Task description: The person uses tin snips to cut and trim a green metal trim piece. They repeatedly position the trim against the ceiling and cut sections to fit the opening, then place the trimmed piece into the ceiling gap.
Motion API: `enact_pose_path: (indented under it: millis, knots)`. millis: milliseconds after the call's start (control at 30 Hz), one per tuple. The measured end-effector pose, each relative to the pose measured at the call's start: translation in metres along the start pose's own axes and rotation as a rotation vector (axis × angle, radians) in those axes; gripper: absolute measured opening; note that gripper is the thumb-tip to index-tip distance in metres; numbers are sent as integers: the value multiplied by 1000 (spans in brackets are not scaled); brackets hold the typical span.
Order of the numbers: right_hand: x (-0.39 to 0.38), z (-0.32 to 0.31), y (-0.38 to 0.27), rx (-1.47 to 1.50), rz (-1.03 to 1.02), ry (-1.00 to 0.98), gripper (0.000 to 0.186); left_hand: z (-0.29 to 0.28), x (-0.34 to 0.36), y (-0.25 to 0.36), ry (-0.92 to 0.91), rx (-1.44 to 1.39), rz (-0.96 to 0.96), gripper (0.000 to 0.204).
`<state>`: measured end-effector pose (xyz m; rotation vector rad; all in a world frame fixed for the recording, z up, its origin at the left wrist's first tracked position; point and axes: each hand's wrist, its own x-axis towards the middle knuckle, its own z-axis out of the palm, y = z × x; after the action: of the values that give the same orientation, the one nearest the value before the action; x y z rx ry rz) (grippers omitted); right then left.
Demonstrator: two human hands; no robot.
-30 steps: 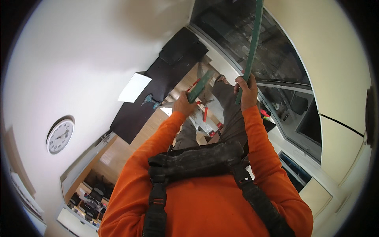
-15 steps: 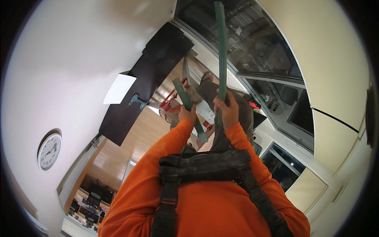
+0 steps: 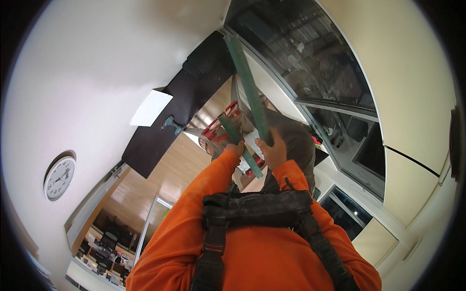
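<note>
My left hand point(image 3: 236, 148) is closed around a short green strip point(image 3: 229, 126), which slants from upper left to lower right and sticks out past both sides of the fist. A longer, wider-looking green strip point(image 3: 249, 89) is gripped near its lower end by my right hand point(image 3: 274, 149), thumb along its side. It leans up and to the left, its far end in front of the dark surface and the window frame. The two strips are apart. Below them is a stepladder point(image 3: 213, 128) with red parts and grey metal legs, partly hidden by my hands and the strips.
On the left, a long dark tabletop point(image 3: 145, 150) carries a teal power drill point(image 3: 172, 125); a white sheet point(image 3: 151, 107) is beside it at the wall. A round clock point(image 3: 60, 178) hangs there. Large windows point(image 3: 335, 63) line the right. Wooden floor point(image 3: 167, 169) shows far below.
The long strip has swung left, its far end coming down and left from the top edge. My left hand and the short strip have shifted slightly right and down.
</note>
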<state>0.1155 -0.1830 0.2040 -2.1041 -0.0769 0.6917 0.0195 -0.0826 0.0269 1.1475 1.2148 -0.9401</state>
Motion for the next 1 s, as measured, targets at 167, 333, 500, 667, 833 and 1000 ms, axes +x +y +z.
enact_pose_path:
  millis: [167,333,500,667,833,1000]
  knots:
    - [0,5,1,-140,-121,-11,54,-11,15,-18,-39,-11,142,72]
    - [-4,16,-23,-162,-154,-57,55,-50,1,-15,53,-331,536,68]
    - [-18,28,-44,-71,-249,-280,61,-129,-204,87,-139,-960,943,60]
    - [-23,57,-70,-53,-447,-362,66,-179,-263,109,-10,-889,1063,46]
    - [-15,54,-128,-92,-721,-431,61,-209,-333,108,255,-831,1212,29]
    - [3,10,-214,122,-627,-485,44,-245,-377,98,705,-550,1381,18]
